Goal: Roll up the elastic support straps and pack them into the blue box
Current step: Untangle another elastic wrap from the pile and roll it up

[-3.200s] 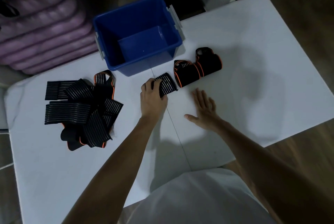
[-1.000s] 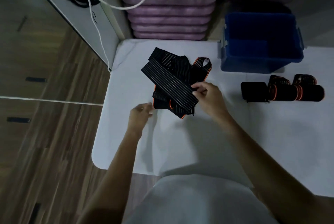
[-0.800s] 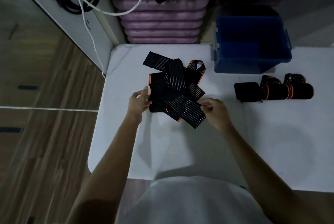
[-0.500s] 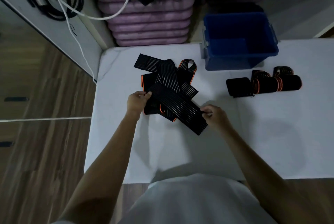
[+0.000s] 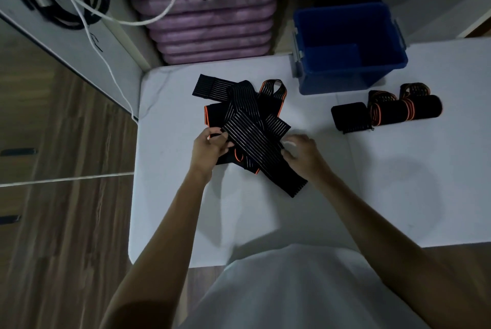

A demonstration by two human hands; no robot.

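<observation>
I pinch the top strap [image 5: 255,142] with left hand [image 5: 210,148] and right hand [image 5: 300,153]; I roll tight from the upper-left end.

On the table [image 5: 398,195], loose straps [image 5: 247,116] lie left of the box [image 5: 348,73], rolled straps [image 5: 385,113] before it.

Black straps [image 5: 255,140] with pale stripes and orange edging, blue box [image 5: 348,73], white table [image 5: 398,195].
</observation>
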